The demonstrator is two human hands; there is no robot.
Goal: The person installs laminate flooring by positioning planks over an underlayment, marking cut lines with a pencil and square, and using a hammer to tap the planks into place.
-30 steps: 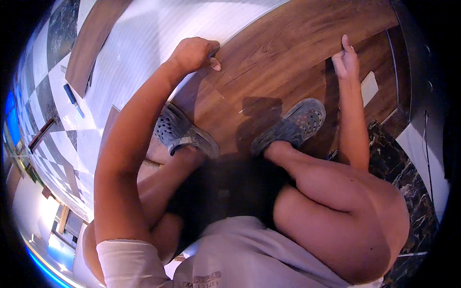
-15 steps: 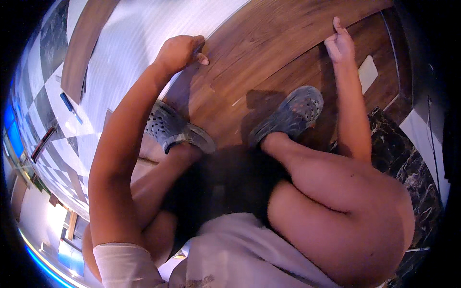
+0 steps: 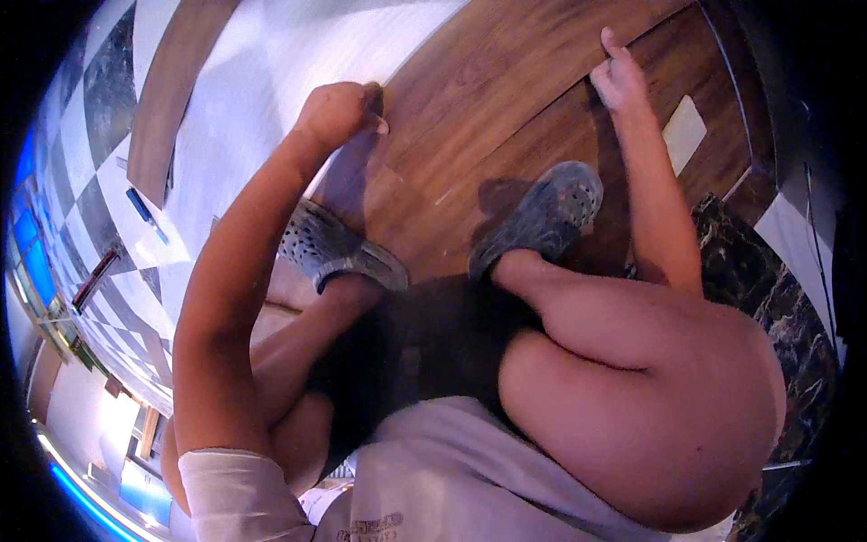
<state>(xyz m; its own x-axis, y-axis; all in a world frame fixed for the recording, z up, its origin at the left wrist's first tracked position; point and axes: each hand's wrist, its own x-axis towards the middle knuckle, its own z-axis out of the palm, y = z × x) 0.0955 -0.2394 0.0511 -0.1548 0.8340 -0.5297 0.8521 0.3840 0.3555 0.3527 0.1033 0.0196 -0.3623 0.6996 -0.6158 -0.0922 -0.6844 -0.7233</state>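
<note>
My left hand [image 3: 343, 116] is curled at the left edge of a brown wood-look plank [image 3: 479, 59], beside a pale sheet [image 3: 271, 63], its fingertips partly hidden. My right hand [image 3: 619, 77] rests at a seam between planks, one digit extended upward and the others bent; what lies in them is hidden. Below my hands, my feet in grey perforated clogs [image 3: 542, 217] are on the brown planking. A small light rectangular piece [image 3: 684, 135] lies beside my right forearm.
On the left lie a loose brown plank [image 3: 167, 90], a blue-handled tool [image 3: 144, 212] and a dark bar [image 3: 95, 280] over chequered flooring [image 3: 90, 154]. To the right are dark marble tile [image 3: 759, 271], a white strip and a thin black cord [image 3: 817, 253].
The view has shifted slightly. My right hand has moved up and leftward along the planks, and my left hand has moved a little leftward. Both keep a similar curled shape.
</note>
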